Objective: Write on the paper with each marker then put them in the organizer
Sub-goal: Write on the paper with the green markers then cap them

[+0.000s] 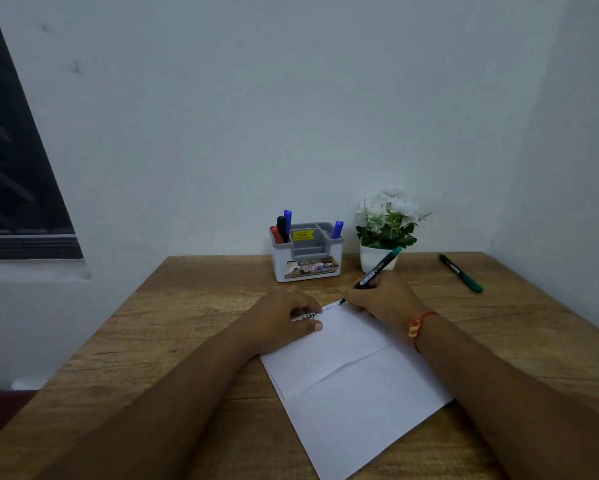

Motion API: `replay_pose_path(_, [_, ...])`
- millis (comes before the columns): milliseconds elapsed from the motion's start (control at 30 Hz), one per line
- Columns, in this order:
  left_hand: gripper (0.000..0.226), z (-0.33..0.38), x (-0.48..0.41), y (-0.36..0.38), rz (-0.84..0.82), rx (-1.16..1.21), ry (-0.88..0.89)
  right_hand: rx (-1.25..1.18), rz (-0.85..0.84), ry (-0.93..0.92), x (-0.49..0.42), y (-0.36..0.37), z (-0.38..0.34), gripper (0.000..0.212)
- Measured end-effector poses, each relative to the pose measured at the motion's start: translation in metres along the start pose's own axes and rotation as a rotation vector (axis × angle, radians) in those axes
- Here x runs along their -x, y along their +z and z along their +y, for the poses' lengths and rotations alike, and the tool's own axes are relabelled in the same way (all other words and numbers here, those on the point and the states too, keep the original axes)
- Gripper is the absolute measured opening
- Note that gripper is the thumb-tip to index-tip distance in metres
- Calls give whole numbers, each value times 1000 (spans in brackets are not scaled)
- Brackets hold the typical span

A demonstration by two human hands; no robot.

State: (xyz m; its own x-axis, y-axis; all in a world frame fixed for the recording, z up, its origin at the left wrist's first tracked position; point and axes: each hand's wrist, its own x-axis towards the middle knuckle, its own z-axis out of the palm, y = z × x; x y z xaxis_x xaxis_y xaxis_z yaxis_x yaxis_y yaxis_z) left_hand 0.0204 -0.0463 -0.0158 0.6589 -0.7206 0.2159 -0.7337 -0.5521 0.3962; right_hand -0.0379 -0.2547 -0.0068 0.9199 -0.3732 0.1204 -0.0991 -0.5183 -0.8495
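A white creased paper point(353, 372) lies on the wooden table point(173, 341), with black and blue scribbles near its far edge. My right hand point(384, 296) holds a green marker point(377, 268), its tip touching the paper's far edge. My left hand point(284, 320) rests flat on the paper's far left corner, covering part of the writing. A grey and white organizer point(306, 261) stands at the back of the table. Its left slot holds a red marker point(276, 234), a black marker point(281, 227) and a blue marker point(287, 221). Another blue marker point(337, 229) stands in its right slot. A second green marker point(460, 273) lies on the table at the right.
A small white pot with white flowers point(386, 230) stands right of the organizer, just behind my right hand. Walls close the table in at the back and on the right. A dark window point(11, 168) is on the left.
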Motion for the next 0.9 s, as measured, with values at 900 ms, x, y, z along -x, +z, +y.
replay_pose_path(900, [34, -12, -1, 8, 28, 80, 11, 44, 75, 41, -13, 9, 11, 12])
